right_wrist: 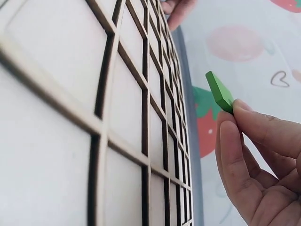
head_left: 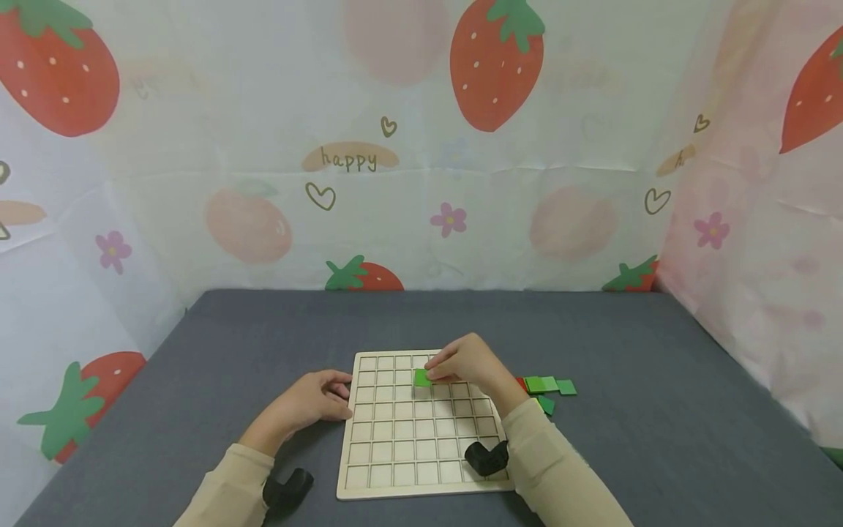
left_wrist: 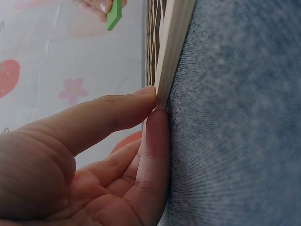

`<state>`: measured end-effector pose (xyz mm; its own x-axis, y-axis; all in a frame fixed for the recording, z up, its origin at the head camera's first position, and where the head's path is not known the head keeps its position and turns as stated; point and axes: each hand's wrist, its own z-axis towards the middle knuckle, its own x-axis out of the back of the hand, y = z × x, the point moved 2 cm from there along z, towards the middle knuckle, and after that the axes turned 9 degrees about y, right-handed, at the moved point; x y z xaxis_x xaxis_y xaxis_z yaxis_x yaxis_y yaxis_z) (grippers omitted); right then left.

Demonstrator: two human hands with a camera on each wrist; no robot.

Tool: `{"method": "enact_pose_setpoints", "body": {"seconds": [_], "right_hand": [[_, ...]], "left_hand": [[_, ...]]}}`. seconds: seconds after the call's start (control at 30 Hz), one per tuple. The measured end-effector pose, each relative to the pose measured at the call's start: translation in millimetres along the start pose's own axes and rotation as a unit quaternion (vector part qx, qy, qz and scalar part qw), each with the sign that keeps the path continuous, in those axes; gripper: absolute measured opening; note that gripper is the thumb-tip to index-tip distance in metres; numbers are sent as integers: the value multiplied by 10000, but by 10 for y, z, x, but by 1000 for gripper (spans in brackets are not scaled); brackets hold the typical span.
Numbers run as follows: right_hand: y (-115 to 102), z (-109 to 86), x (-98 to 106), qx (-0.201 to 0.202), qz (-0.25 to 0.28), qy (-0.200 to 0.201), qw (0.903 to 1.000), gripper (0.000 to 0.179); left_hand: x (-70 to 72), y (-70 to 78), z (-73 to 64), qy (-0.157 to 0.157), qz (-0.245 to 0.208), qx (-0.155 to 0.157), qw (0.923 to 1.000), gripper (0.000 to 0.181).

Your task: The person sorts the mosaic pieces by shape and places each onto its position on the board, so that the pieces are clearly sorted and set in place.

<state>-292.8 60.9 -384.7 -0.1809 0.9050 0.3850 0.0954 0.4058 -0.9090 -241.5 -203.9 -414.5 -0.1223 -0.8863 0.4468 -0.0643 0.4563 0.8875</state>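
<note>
the right hand (head_left: 470, 362) pinches one green tile (head_left: 422, 378) by its edge, between the thumb and the fingers, and holds it above the gridded wooden board (head_left: 403, 430). in the right wrist view, this tile is in the air and tilted, not touching the ridges. the left hand (head_left: 309, 401) is not clenched: its thumb and a finger rest against the left edge of the board, which lies on the grey cloth (head_left: 263, 329). other loose tiles (head_left: 549, 384) lie just to the right of the board.

to do this step well, in my judgement, the tile should be turned flat and squared with the ridges before it is lowered to a cell. the fingertips should hold it high at one side, so that they do not get caught under it. the left hand needs only a light pressure, because a push could slide the board. the right sleeve (head_left: 553, 461) should also not brush the board.
</note>
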Motion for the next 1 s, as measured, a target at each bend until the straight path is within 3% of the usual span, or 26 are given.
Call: {"method": "enact_pose_setpoints", "body": {"seconds": [1.0], "right_hand": [[-136,65,-363,145,-106,-270,9995,11]], "left_hand": [[-2,14,-13,-3,-11,-19,10000,64]]}}
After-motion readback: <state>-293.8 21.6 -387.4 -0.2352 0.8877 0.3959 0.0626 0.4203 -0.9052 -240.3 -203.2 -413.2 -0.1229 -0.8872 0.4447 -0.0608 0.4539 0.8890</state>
